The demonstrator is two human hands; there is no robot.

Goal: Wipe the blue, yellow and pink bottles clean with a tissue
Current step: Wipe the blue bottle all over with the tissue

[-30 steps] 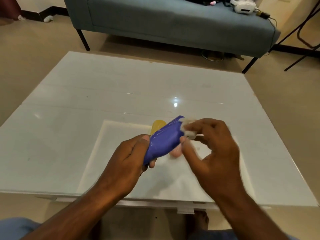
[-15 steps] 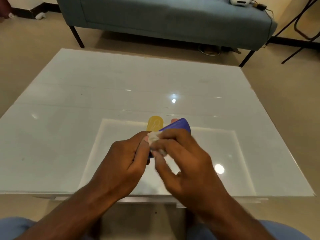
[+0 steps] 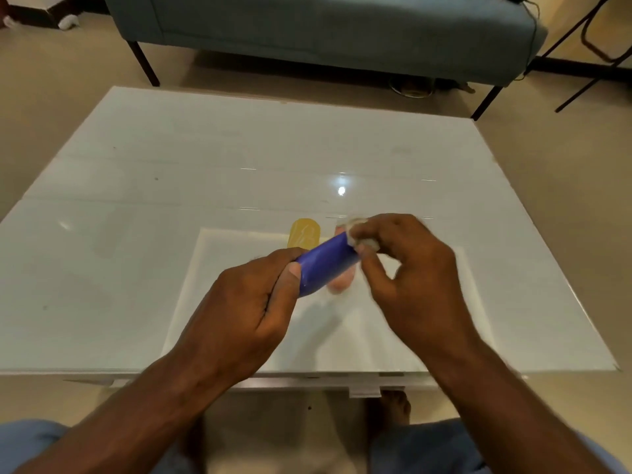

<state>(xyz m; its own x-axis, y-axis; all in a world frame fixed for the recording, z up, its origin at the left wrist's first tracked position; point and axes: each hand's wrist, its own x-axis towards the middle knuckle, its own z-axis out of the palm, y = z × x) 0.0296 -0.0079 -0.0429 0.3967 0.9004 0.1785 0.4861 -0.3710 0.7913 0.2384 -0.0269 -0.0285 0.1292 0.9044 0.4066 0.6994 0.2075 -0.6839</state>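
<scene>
The right hand [image 3: 407,268], pinching the crumpled white tissue [image 3: 360,234], had slid to the far end of the blue plastic bottle [image 3: 325,265] gripped by the left hand [image 3: 246,309], suggesting its wiping was nearly complete.

Tilted blue bottle [image 3: 325,263] above lying yellow bottle [image 3: 303,232] and pink bottle [image 3: 342,282], tissue [image 3: 359,234] at its top

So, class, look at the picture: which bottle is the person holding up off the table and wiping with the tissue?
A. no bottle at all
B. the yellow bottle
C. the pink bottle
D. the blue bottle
D: the left hand grips the blue bottle above the table while the right hand pinches the tissue at its far end; the yellow bottle lies on the table behind.
</scene>
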